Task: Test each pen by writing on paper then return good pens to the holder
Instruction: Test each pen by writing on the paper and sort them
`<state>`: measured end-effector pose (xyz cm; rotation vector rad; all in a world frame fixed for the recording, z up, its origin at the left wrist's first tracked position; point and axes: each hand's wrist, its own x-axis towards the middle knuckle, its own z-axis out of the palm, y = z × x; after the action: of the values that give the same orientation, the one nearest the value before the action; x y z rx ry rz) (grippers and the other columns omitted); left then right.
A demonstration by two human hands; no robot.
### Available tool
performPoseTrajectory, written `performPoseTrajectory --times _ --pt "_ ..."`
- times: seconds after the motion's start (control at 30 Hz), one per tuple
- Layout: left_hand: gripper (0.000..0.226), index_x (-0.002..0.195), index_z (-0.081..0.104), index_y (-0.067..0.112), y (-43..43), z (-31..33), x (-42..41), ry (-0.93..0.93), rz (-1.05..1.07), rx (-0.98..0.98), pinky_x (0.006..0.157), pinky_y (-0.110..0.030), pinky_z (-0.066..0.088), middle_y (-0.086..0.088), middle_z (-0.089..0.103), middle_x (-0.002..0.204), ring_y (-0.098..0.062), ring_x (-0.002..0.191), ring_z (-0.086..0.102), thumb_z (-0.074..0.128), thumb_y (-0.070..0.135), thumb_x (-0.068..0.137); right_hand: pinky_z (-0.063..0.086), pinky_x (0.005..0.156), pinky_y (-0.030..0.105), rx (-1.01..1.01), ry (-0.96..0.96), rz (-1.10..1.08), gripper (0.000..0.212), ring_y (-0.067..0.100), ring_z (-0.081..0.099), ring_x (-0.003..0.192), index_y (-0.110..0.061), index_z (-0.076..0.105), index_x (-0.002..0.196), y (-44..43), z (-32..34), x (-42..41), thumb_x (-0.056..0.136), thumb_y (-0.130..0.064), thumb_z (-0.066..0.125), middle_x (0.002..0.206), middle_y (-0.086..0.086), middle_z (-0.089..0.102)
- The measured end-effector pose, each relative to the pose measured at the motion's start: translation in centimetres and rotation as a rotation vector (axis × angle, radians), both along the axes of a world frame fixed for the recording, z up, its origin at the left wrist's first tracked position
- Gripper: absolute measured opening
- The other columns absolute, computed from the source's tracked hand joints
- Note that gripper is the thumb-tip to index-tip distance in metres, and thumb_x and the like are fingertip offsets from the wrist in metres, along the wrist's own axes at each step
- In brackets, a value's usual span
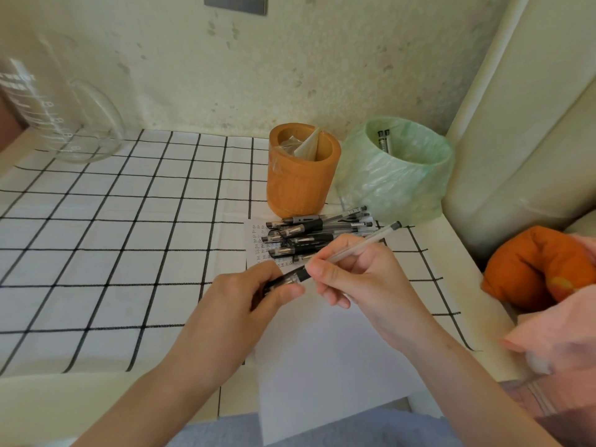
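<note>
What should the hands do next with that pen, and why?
Probably pull the cap off with the left hand. It pinches the capped end of the pen while the right hand holds the barrel, so the tip looks covered and cannot mark the paper lying below yet.

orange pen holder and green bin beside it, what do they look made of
The orange-brown cylindrical pen holder looks like bamboo or wood: matte, thick-walled, faint vertical grain. The pale green bin liner looks like thin plastic film: translucent, crinkled, glossy.
</note>
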<state>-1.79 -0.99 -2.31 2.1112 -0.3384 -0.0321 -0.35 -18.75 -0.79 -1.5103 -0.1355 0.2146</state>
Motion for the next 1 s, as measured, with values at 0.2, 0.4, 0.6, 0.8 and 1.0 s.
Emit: performPoseTrajectory --times 0.2,0.4,0.6,0.8,1.0 --pt "0.047 0.070 0.052 0.016 -0.1 -0.5 0.2 -0.012 -0.009 0.038 0.045 -0.020 0.028 0.002 0.041 0.050 -0.011 0.045 0.033 0.042 0.062 0.071 0.039 0.042 0.021 -0.034 -0.036 -0.034 0.007 0.014 0.051 0.045 -0.008 0.064 0.078 0.6 -0.1 -0.2 0.078 -0.012 0.069 0.055 0.005 0.060" --pt "0.042 0.067 0.053 0.026 -0.2 -0.6 0.9 0.001 0.032 0.013 0.048 -0.024 0.034 0.005 0.044 0.048 -0.009 0.045 0.039 0.041 0.066 0.071 0.039 0.043 0.020 0.041 0.036 -0.110 0.007 0.013 0.051 0.047 -0.006 0.060 0.090 1.9 -0.9 -0.2 0.086 -0.008 0.065 0.059 0.005 0.060" --pt "0.046 0.076 0.050 0.035 -1.0 0.2 0.9 0.000 0.044 0.104 0.055 -0.026 0.044 0.006 0.059 0.061 -0.006 0.055 0.054 0.023 0.072 0.071 0.044 0.048 0.023 -0.097 -0.118 -0.252 0.015 0.012 0.056 0.053 -0.008 0.055 0.083 1.9 -0.5 1.0 0.094 -0.019 0.056 0.061 0.000 0.061" --pt "0.032 0.100 0.055 0.036 -1.1 -0.1 1.1 -0.153 0.058 0.215 0.067 -0.024 0.049 0.018 0.056 0.077 -0.001 0.071 0.056 0.033 0.055 0.087 0.042 0.046 0.019 -0.258 -0.247 -0.372 0.012 0.008 0.051 0.051 -0.013 0.058 0.084 -0.5 2.9 2.7 0.094 -0.019 0.055 0.066 0.003 0.058" --pt "0.026 0.106 0.056 0.036 -0.7 0.1 1.2 -0.232 0.052 0.210 0.061 -0.013 0.043 0.023 0.053 0.084 0.002 0.076 0.053 0.040 0.046 0.088 0.039 0.047 0.014 -0.645 -0.347 -0.450 0.019 0.000 0.052 0.046 -0.019 0.054 0.077 -4.5 6.8 7.6 0.096 -0.021 0.054 0.065 -0.002 0.056"
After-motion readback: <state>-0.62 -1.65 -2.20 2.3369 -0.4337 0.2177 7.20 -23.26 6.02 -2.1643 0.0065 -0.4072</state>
